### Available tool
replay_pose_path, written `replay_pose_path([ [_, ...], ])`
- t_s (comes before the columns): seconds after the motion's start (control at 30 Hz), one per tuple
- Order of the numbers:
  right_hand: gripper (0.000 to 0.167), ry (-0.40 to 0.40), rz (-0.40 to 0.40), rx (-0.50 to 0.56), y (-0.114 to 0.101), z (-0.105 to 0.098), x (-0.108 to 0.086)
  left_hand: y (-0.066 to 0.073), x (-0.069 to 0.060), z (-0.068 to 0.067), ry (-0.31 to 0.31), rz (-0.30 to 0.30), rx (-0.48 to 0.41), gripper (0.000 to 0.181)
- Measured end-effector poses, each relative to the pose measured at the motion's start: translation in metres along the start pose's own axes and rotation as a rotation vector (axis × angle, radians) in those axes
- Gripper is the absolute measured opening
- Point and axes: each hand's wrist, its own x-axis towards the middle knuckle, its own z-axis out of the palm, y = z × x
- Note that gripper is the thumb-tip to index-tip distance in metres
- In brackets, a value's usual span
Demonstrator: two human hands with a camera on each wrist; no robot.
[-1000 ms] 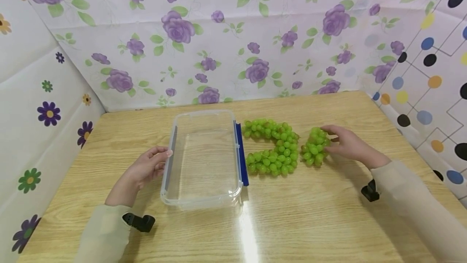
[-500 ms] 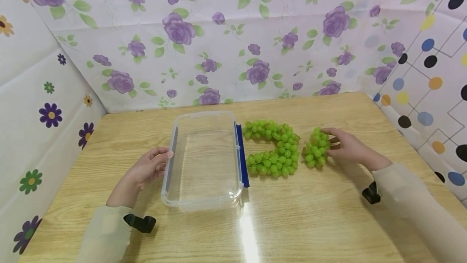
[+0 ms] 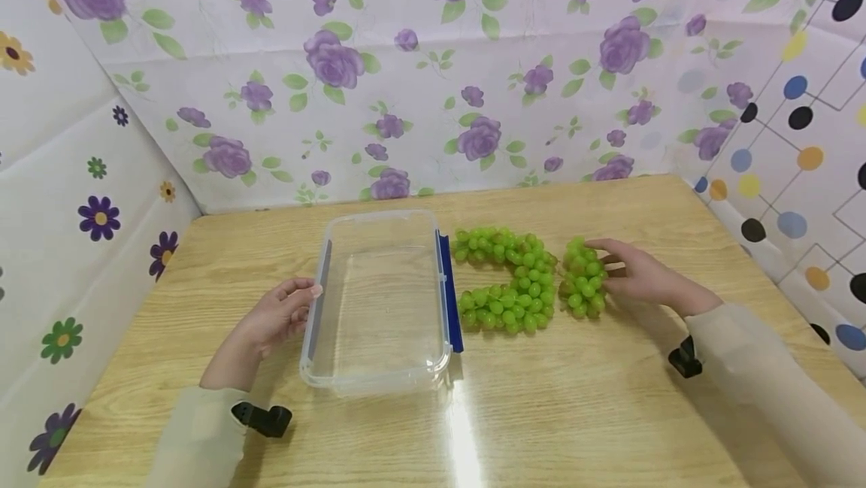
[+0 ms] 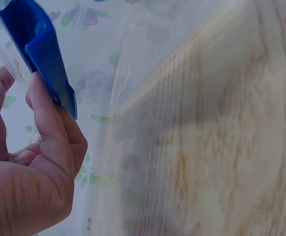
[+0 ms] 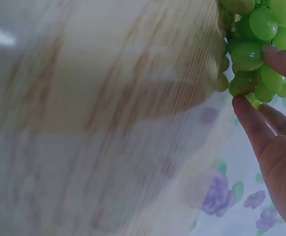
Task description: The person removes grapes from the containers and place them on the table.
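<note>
My left hand [image 3: 274,315] pinches the left rim of a clear plastic food container [image 3: 375,381], thumb over the edge. In the left wrist view its fingers touch a blue latch [image 4: 49,56] hanging down that side. Another blue latch [image 3: 449,300] folds out on the right side. At the right, my right hand [image 3: 639,274] holds a small bunch of green grapes [image 3: 583,281] on the table, its thumb and fingertips against the bunch's right side. The right wrist view shows the fingertips pressed to the lower grapes [image 5: 248,56].
Between the container and the small bunch, more green grapes [image 3: 534,277] lie in a curve that opens to the left. The wooden table [image 3: 555,413] ends at a flowered cloth wall [image 3: 406,127] behind, with patterned cloth on both sides.
The small bunch shifts slightly to the left and turns a little under my right hand. My left hand and the container stay put; the head view tilts slightly.
</note>
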Motion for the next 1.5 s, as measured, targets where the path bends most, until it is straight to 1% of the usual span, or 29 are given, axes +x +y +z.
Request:
replay_pose_path([
  [0.17,0.063,-0.004,-0.037,-0.02,0.001,0.003,0.004,-0.002,0.0,0.0,0.001,0.004,0.003,0.031],
  [0.43,0.064,-0.025,-0.033,-0.025,-0.002,0.003,0.008,-0.003,0.002,0.001,0.003,0.0,-0.023,0.029],
  [0.63,0.063,-0.029,-0.035,-0.033,-0.002,0.002,0.006,-0.003,0.002,0.001,0.016,0.005,-0.001,0.03],
  [0.83,0.061,-0.014,-0.074,-0.044,-0.003,0.001,0.005,-0.001,0.002,0.003,0.03,0.009,0.011,0.028],
  [0.87,0.061,-0.015,-0.083,-0.044,-0.004,0.0,0.005,0.0,0.002,0.003,0.033,0.005,0.017,0.031],
  [0.97,0.059,-0.022,-0.093,-0.042,-0.007,-0.001,0.005,0.003,0.0,0.004,0.058,-0.011,0.022,0.039],
  [1.07,0.056,-0.032,-0.085,-0.039,-0.014,-0.001,0.003,0.005,-0.004,0.006,0.087,-0.029,0.019,0.045],
  [1.2,0.055,-0.032,-0.076,-0.046,-0.021,-0.001,0.0,0.006,-0.01,0.007,0.105,-0.025,0.008,0.036],
  [1.33,0.057,-0.018,-0.087,-0.062,-0.023,-0.003,-0.001,0.008,-0.013,0.006,0.129,0.013,0.012,0.022],
  [1.4,0.058,-0.008,-0.09,-0.069,-0.024,-0.006,-0.001,0.011,-0.015,0.004,0.167,0.034,0.032,0.02],
  [1.5,0.06,0.013,-0.093,-0.089,-0.028,-0.012,-0.001,0.015,-0.018,0.0,0.238,0.072,0.1,0.023],
])
